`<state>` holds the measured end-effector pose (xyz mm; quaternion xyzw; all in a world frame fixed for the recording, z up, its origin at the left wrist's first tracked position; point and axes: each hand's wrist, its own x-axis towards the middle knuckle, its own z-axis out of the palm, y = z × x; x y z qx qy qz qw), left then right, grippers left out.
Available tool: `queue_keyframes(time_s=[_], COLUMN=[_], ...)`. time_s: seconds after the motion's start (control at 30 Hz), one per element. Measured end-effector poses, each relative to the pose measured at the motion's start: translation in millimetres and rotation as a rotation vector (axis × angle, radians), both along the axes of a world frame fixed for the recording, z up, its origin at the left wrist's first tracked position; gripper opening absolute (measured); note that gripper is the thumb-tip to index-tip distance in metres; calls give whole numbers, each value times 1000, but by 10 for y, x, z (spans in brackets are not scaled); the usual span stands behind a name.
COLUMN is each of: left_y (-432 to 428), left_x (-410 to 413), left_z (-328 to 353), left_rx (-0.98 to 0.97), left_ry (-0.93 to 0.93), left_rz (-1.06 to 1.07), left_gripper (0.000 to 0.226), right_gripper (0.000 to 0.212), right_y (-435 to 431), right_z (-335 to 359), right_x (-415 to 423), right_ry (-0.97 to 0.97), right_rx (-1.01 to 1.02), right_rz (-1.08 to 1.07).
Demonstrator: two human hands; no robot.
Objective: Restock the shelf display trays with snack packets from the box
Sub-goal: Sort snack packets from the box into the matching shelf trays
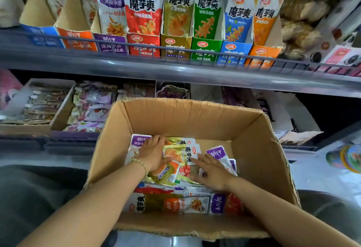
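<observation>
Dozens of loose snack packets [187, 203] lie jumbled in the bottom of the open cardboard box [175, 117], purple, gold, red and orange mixed together. The left hand [153, 153] lies on the far left of the pile, fingers spread and pressing down. The right hand [212, 172] rests just beside it, fingers straight, tips touching a gold packet [183, 152]. A bead bracelet [141, 164] circles the left wrist. Beyond the box, on the upper shelf [195, 72], coloured display trays [175, 45] stand in a row, holding upright packets.
</observation>
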<state>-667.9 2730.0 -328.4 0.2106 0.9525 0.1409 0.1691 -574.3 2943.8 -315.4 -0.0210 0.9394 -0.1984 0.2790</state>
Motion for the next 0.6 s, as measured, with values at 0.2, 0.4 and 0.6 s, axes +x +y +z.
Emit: queue_keyframes(time_s=[0.2, 0.4, 0.6], left_y=[-34, -56, 95], left_x=[99, 117, 130], left_z=[28, 88, 362], left_rx=[-40, 19, 283], left_ry=[94, 19, -243], left_rz=[17, 32, -18], left_gripper=[79, 56, 34], right_gripper=[37, 32, 28], right_y=[-142, -169, 20], right_z=[3, 47, 433], right_x=[140, 203, 107], right_ry=[-30, -189, -202], right_rx=[-140, -215, -382], right_rz=[-131, -133, -264])
